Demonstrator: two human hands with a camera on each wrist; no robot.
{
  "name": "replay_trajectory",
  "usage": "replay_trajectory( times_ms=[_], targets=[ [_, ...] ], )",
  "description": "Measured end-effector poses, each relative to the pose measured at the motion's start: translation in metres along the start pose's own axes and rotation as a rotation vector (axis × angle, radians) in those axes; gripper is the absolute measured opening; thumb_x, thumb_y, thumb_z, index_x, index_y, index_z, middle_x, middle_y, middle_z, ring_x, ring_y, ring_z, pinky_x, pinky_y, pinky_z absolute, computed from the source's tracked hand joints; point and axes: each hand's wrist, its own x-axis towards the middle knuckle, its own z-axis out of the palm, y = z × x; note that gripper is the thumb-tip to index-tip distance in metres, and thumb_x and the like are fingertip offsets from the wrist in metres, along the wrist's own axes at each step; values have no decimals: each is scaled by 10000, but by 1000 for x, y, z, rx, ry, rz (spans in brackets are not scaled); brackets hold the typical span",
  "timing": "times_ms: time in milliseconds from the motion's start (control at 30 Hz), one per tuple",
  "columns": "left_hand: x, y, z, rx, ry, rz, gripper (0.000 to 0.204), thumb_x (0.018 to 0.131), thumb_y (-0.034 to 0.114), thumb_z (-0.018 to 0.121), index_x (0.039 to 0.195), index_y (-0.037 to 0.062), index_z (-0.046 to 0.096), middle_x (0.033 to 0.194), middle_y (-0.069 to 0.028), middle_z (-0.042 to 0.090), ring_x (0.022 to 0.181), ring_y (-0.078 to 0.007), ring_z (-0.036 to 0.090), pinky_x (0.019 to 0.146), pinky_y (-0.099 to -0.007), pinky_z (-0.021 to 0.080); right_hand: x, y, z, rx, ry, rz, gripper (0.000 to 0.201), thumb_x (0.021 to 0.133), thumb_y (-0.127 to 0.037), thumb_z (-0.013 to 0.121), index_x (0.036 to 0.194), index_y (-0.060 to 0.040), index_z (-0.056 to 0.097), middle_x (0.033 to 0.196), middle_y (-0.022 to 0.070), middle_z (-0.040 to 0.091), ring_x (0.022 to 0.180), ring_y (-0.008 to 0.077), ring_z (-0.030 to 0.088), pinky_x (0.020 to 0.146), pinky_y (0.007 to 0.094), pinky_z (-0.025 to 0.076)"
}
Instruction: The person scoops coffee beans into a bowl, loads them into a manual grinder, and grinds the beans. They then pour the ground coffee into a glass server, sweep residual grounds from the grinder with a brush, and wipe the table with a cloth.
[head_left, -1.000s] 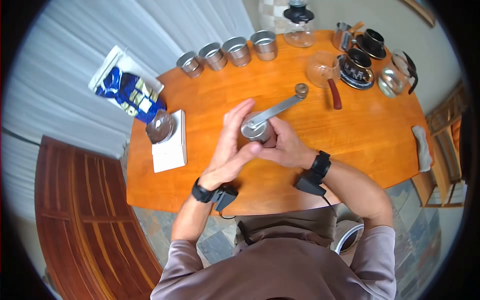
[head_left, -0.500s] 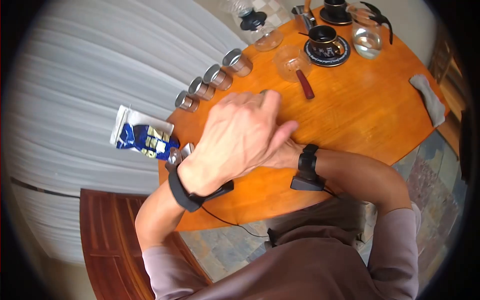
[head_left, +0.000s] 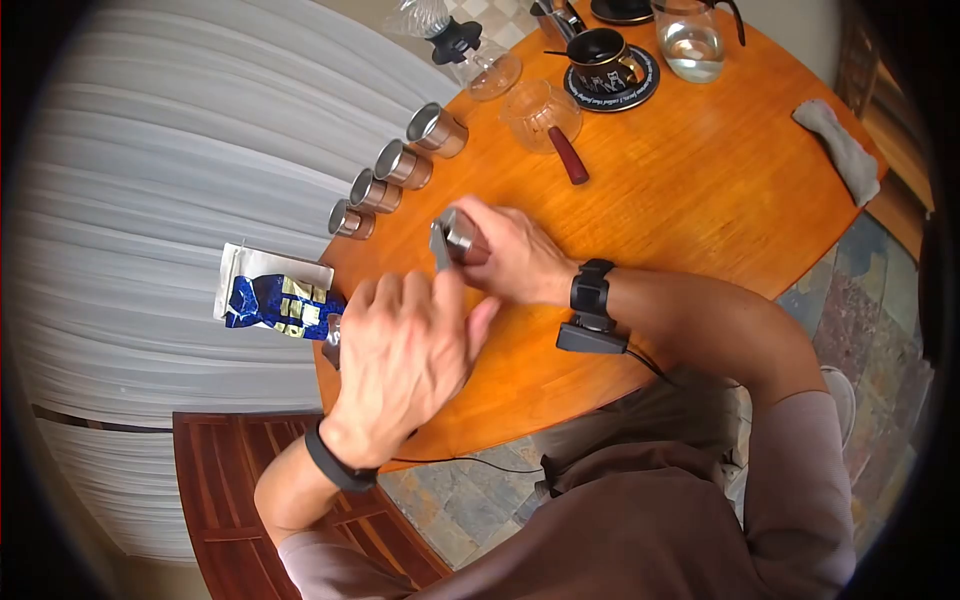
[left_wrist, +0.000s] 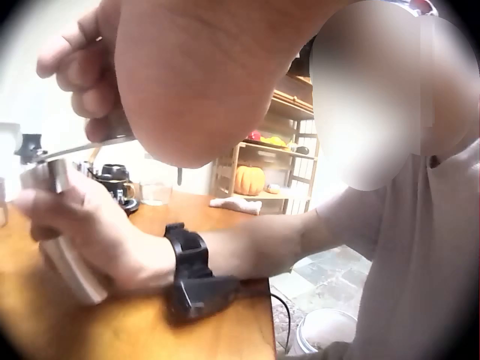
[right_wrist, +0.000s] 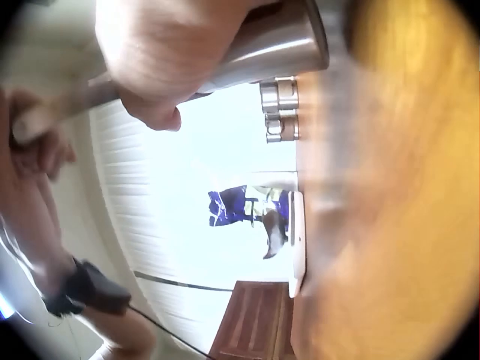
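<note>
A steel hand coffee grinder (head_left: 463, 238) is in my right hand (head_left: 525, 258), which grips its cylindrical body just over the table. The left wrist view shows the grinder's body (left_wrist: 75, 274) tilted, its lower end close to the tabletop. My left hand (head_left: 400, 350) is at the outer end of the crank arm (head_left: 440, 247), on the near left side. Its fingers curl around the crank knob (right_wrist: 30, 124), seen in the right wrist view. From the head view the back of the left hand hides that knob.
Several steel cups (head_left: 403, 165) line the table's left edge, near a blue-and-white bag (head_left: 280, 300). Farther back stand a glass pot with a red handle (head_left: 568, 155), a black cup (head_left: 600, 62), a glass dripper server (head_left: 490, 72) and a water jug (head_left: 692, 48). A grey cloth (head_left: 838, 150) lies right.
The left hand has gone from cupping the grinder to the crank knob, swinging the crank from far right to near left. The head view has turned and shifted right.
</note>
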Motion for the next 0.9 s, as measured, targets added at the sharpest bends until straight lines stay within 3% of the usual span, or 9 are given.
replay_trajectory(
  times_ms=[233,300,400,500,567,600,733,800,900],
  targets=[
    [-64,-81,52,-479,-269,-272,201,985,194,545,875,29,576,715,-217,631,677,-439,637,656,-537,507,-9,-9,7,126,-63,7,442,798,-220,845,1088,-4,592,872,131,709,776,252,706,727,369,556],
    [-76,-102,78,-447,-237,-93,210,995,210,540,908,26,592,690,-239,627,672,-469,628,649,-548,510,-16,-18,11,143,-152,-47,476,782,-229,858,1106,7,600,903,150,704,804,301,711,737,382,560],
    [-70,-107,89,-256,-257,-147,292,1019,250,533,861,30,643,654,-226,628,649,-437,642,601,-523,517,-30,-24,24,170,-156,-176,452,787,-266,825,1081,-3,604,833,165,689,763,360,699,707,428,552],
    [-46,-115,89,-249,-214,-95,369,1015,276,556,751,33,644,642,-232,620,631,-433,633,590,-531,508,-38,-34,21,174,-288,-248,392,786,-220,827,1034,-17,600,793,129,669,707,314,685,663,401,542],
    [-16,-118,79,-288,-3,-3,381,1015,291,579,740,32,627,609,-221,587,592,-427,595,556,-506,485,-40,-36,18,169,-395,-293,349,788,-184,829,987,-32,587,776,99,660,661,257,679,601,373,521],
    [-2,-110,58,-261,-83,-35,271,1035,238,552,903,11,616,672,-236,581,660,-470,562,588,-522,431,-39,-36,19,174,-421,-289,349,788,-184,829,987,-32,587,776,99,660,661,257,679,601,373,521],
    [49,-66,-1,-352,-24,113,352,1035,310,551,825,28,574,615,-203,549,608,-423,569,569,-504,447,-29,-33,15,171,-415,-67,337,794,-214,840,961,-36,608,776,90,668,669,207,680,600,363,519],
    [43,-36,-25,-483,-77,206,335,1003,293,597,810,20,576,593,-194,552,573,-393,581,553,-485,474,-11,-26,8,227,-286,26,326,803,-216,831,973,-35,620,805,83,677,707,167,658,643,345,517],
    [1,-27,-13,-213,161,302,326,1005,257,588,821,-12,580,635,-216,567,605,-398,585,556,-473,469,5,-13,0,328,-34,170,311,816,-219,817,992,-34,639,848,73,691,764,107,625,707,319,515]
  ],
)
